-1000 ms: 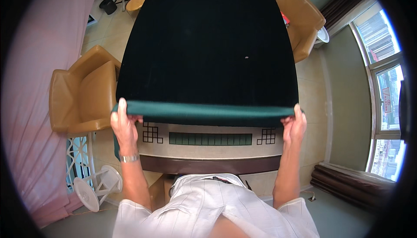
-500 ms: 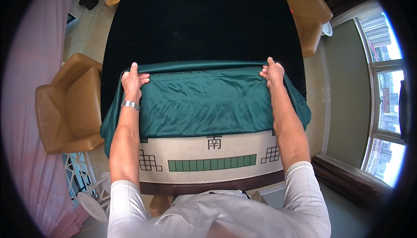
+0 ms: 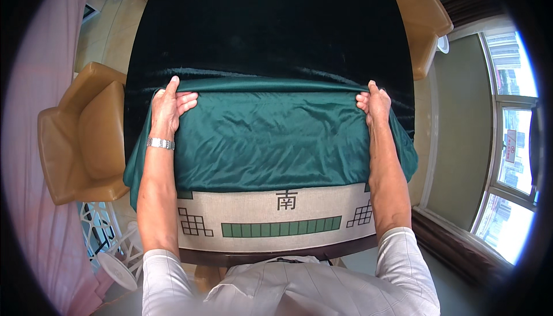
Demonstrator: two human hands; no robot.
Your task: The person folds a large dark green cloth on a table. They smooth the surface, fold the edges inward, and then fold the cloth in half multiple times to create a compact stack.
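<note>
A tablecloth (image 3: 271,137), dark velvet on its upper face and shiny green on its underside, covers the far part of a table. Its near part is folded back, green side up. My left hand (image 3: 170,108) grips the fold at its left end, thumb pointing away from me. At the right end my right hand (image 3: 375,104) pinches the same fold, fingers curled. The cloth's green sides hang down outside both forearms. Nearest my body a beige table mat (image 3: 282,246) shows, with a green striped bar and black block patterns.
A tan armchair (image 3: 92,137) stands left of the table, another tan armchair (image 3: 423,16) at the far right. A white stool (image 3: 118,270) is at the lower left. Pink curtains (image 3: 43,143) hang at left; windows (image 3: 512,149) line the right wall.
Both hands have spread slightly apart, still gripping the cloth. Light creases now show on the velvet beyond the fold. The view has shifted a little.
</note>
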